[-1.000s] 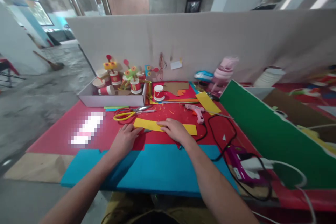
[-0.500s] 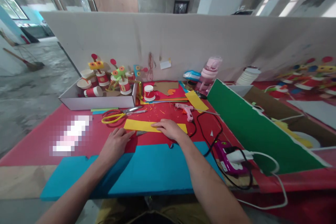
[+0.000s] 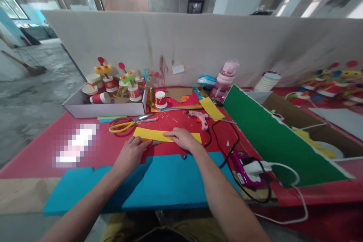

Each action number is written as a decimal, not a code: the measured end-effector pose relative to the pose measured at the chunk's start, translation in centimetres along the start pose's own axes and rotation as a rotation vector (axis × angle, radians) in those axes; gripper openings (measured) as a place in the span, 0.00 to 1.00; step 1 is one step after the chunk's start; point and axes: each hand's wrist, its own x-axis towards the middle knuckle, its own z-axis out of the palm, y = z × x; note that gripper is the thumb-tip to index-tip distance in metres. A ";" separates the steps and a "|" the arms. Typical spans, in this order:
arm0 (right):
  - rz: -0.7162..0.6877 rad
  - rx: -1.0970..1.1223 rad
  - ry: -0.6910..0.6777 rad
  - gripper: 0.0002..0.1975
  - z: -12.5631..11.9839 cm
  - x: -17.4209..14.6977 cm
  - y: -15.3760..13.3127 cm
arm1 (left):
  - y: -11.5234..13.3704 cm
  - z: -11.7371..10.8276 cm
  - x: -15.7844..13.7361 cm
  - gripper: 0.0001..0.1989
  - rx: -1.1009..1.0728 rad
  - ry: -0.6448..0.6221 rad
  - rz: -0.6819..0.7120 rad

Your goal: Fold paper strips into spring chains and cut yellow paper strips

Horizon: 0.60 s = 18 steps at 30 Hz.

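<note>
A long yellow paper strip [image 3: 147,133] lies across the red tabletop in front of me. My right hand [image 3: 183,138] rests on its right half, fingers stretched out and pressing down. Along the strip's lower edge, my left hand [image 3: 134,150] has its fingers extended and apart, the tips at the paper and beside a small greyish flat piece [image 3: 157,142]. What that piece is, I cannot tell. Left of the strip lie scissors with yellow handles [image 3: 122,126]. Beyond its right end sits a pink glue gun [image 3: 202,119].
A blue board [image 3: 170,185] lies along the near edge. A white box [image 3: 104,111] holds paper-cup figures at the left. To the right are a purple power strip [image 3: 246,166] with looping cables and a green-sided box [image 3: 272,136]. A paper cup [image 3: 160,100] stands behind.
My left hand has slid a little to the right along the strip's lower edge, its fingers spreading more. My right hand stays in place on the paper.
</note>
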 end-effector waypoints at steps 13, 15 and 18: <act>-0.012 0.010 0.090 0.17 -0.4 -0.2 -1.3 | -1.7 -0.8 -0.6 0.20 -0.029 0.045 -0.060; 0.025 -0.001 0.039 0.17 -1.1 -1.3 -0.3 | -1.7 -0.7 -0.6 0.20 -0.029 0.032 -0.064; 0.062 -0.024 -0.014 0.18 -1.2 -2.3 0.6 | -1.5 -0.4 -0.4 0.20 -0.028 0.029 -0.047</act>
